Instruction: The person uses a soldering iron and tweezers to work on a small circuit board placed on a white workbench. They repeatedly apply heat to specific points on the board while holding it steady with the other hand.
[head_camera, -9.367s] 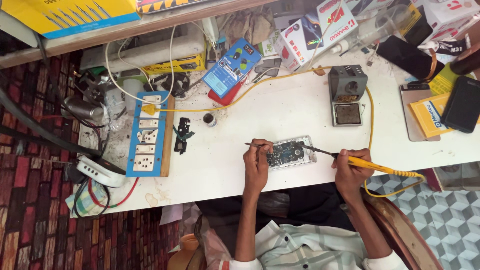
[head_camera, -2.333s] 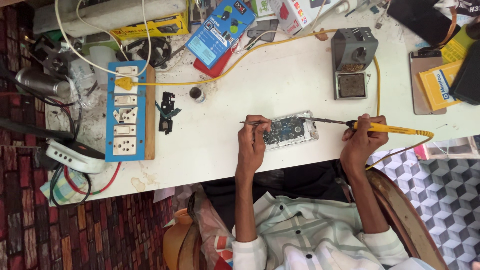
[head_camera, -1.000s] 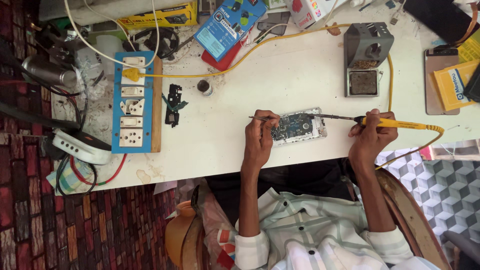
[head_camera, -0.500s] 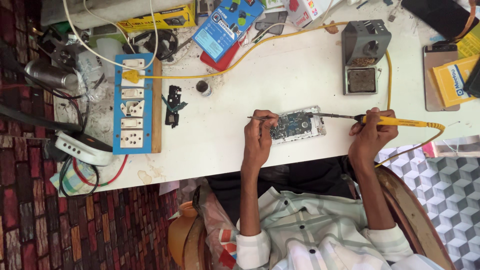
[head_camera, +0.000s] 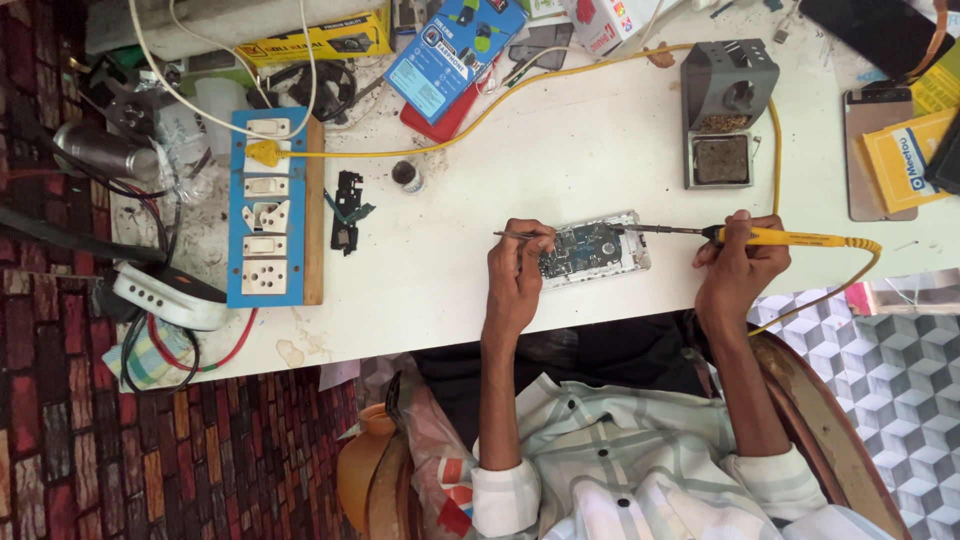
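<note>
Barely shifted since half a second back: left hand (head_camera: 515, 280) still pinching thin tweezers (head_camera: 515, 235) over opened phone (head_camera: 592, 250) at desk (head_camera: 560, 150) centre. Right hand (head_camera: 738, 265) closed around yellow soldering iron (head_camera: 790, 238), tip on phone's 3 o'clock edge. Iron stand (head_camera: 728, 115) at 1 o'clock, blue power strip (head_camera: 268, 205) at 9 o'clock.

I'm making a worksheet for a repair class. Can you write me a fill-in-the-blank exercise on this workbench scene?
1. The right hand holds a soldering iron with a ____ handle.
2. The left hand holds thin tweezers over the opened ____.
3. The iron's yellow cord is plugged into the ____ socket board.
4. The grey soldering stand sits on the ____ table.

Missing words: yellow; phone; blue; white
</note>
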